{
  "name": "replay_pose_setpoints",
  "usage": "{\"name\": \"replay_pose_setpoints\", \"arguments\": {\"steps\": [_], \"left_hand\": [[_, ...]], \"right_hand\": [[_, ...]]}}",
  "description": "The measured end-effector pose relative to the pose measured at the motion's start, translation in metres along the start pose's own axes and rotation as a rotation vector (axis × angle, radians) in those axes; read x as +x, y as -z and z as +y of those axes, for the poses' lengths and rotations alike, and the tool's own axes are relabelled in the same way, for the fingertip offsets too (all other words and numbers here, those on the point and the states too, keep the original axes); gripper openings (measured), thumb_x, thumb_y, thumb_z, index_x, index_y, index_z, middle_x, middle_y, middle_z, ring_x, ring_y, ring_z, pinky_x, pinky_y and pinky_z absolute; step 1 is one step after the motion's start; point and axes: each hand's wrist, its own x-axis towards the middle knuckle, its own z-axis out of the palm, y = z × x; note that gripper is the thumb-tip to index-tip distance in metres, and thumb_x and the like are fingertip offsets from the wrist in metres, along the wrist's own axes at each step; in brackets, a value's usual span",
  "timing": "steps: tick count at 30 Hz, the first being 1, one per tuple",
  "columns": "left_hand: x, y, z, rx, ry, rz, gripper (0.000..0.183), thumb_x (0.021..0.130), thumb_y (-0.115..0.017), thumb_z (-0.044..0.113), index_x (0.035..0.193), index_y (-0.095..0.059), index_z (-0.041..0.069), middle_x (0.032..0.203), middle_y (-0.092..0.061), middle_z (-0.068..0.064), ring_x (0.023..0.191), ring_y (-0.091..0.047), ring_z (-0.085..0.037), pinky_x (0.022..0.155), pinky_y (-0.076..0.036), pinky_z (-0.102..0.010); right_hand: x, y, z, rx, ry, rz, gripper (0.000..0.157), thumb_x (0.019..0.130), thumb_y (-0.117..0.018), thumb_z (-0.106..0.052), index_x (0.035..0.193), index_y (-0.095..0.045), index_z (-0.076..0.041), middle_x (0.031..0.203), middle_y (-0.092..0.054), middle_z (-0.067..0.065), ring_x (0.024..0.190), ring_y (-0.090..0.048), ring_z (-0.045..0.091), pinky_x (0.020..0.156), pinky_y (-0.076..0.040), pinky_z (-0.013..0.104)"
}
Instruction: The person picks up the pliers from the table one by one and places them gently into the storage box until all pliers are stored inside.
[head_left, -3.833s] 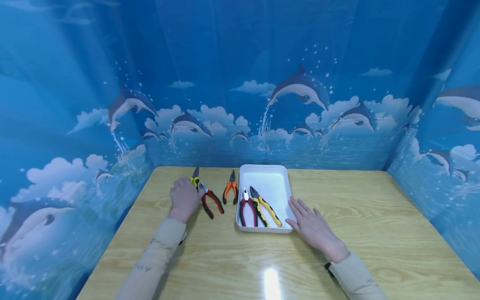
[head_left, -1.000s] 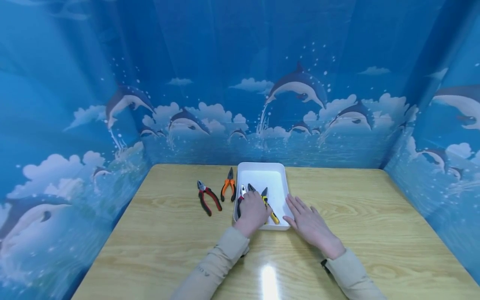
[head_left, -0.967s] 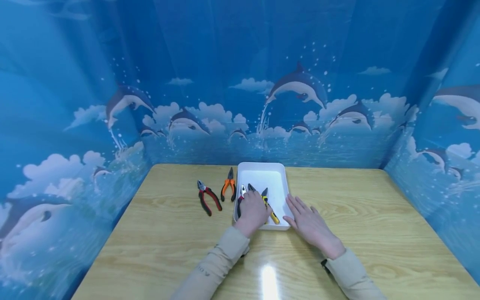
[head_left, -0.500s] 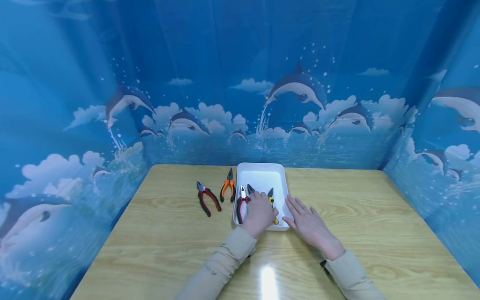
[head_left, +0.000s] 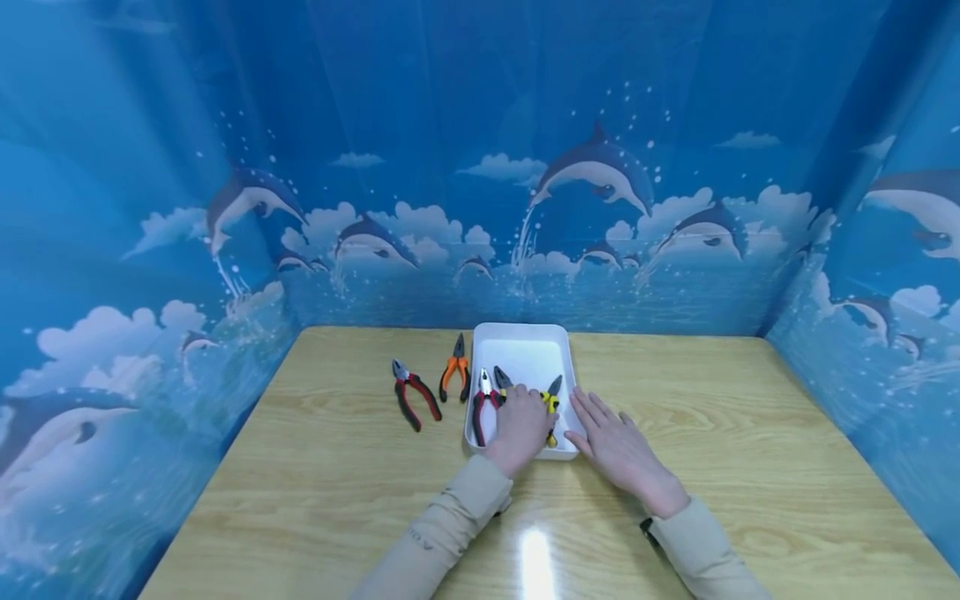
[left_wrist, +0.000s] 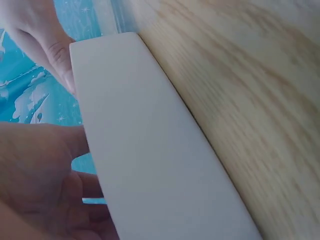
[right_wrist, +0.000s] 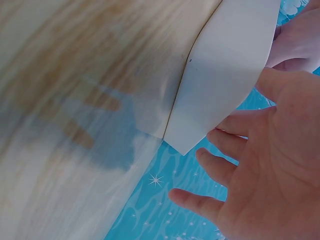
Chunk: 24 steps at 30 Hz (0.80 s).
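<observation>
My left hand (head_left: 521, 427) reaches into the white tray (head_left: 517, 343), fingers curled at the yellow-handled long-nose pliers (head_left: 552, 400), whose dark tip points up and right. Most of their handles are hidden under the hand. Left of them in the tray lie red-and-black pliers (head_left: 480, 417) with a shiny head and yellow-and-black pliers (head_left: 502, 377), partly covered by the hand. My right hand (head_left: 618, 443) lies with straight fingers along the tray's right rim. In the left wrist view the tray wall (left_wrist: 135, 125) hides the left fingertips. Extended right fingers (right_wrist: 215, 167) show in the right wrist view.
On the wooden table (head_left: 330, 500), left of the tray, lie orange-handled long-nose pliers (head_left: 455, 375) and another red-and-black pair of pliers (head_left: 412, 392). A blue dolphin-print curtain (head_left: 420, 167) stands behind the table and along both sides.
The left hand has brought the yellow long-nose pliers from the table's left into the tray. Over the last second it shifts right, and the pliers' tip moves right with it. The right hand stays put.
</observation>
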Motion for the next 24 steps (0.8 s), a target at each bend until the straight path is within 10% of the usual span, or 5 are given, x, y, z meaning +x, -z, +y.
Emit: {"name": "replay_pose_setpoints", "arguments": {"steps": [6, 24], "left_hand": [[-0.004, 0.0004, -0.0017, -0.072, -0.113, 0.05, 0.029, 0.097, -0.07, 0.031, 0.09, -0.073, 0.004, 0.082, -0.064, -0.007, 0.075, -0.062, -0.017, 0.056, -0.057, -0.028], [-0.0067, 0.0009, -0.0099, -0.074, -0.209, 0.0, 0.025, 0.099, -0.067, 0.031, 0.09, -0.076, 0.01, 0.079, -0.067, -0.003, 0.068, -0.063, -0.016, 0.053, -0.052, -0.023]], "right_hand": [[0.0007, 0.0019, -0.0007, 0.013, -0.007, -0.011, 0.063, 0.108, -0.047, -0.038, 0.157, -0.033, -0.001, 0.164, -0.029, 0.015, 0.149, -0.029, 0.041, 0.113, -0.029, 0.07], [0.0007, 0.0015, -0.003, 0.001, 0.004, -0.02, 0.064, 0.108, -0.046, -0.039, 0.157, -0.031, -0.002, 0.164, -0.027, 0.016, 0.15, -0.028, 0.041, 0.114, -0.028, 0.07]]}}
